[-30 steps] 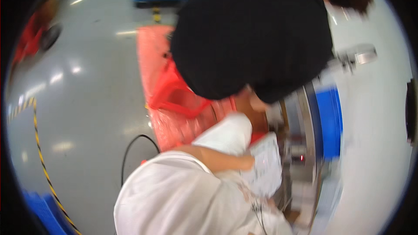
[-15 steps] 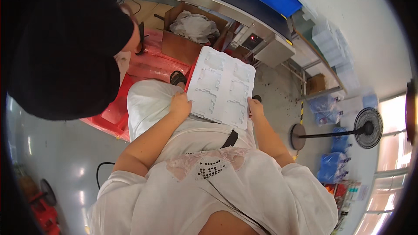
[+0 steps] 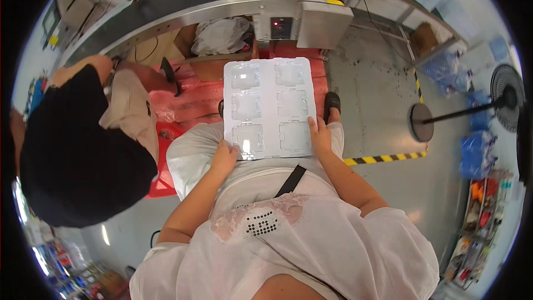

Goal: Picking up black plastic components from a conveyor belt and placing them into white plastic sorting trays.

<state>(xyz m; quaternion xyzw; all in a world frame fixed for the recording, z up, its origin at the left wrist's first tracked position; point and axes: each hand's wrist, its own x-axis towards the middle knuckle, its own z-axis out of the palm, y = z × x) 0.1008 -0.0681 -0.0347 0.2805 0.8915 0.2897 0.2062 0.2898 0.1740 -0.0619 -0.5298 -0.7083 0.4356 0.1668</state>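
Note:
A white plastic blister tray point(image 3: 269, 108) rests across my lap, its shaped recesses facing up in two columns. The recesses look vacant, and light glints off some of them. My left hand point(image 3: 224, 158) grips the tray's near left corner, with the thumb at the rim. On the opposite side, my right hand point(image 3: 321, 138) holds the right edge close to the near corner. The fingers of both hands are partly hidden beneath the tray.
A conveyor point(image 3: 211, 3) runs across the far side, with a metal control box point(image 3: 323, 25) below. Under it sits a cardboard box with white plastic bags point(image 3: 222, 36). A person in black point(image 3: 78, 150) sits at my left. A black fan point(image 3: 506, 99) stands right.
My view has turned, so the conveyor now lies more squarely ahead. The tray has gone from slanted to nearly straight in front of me, still held in both hands.

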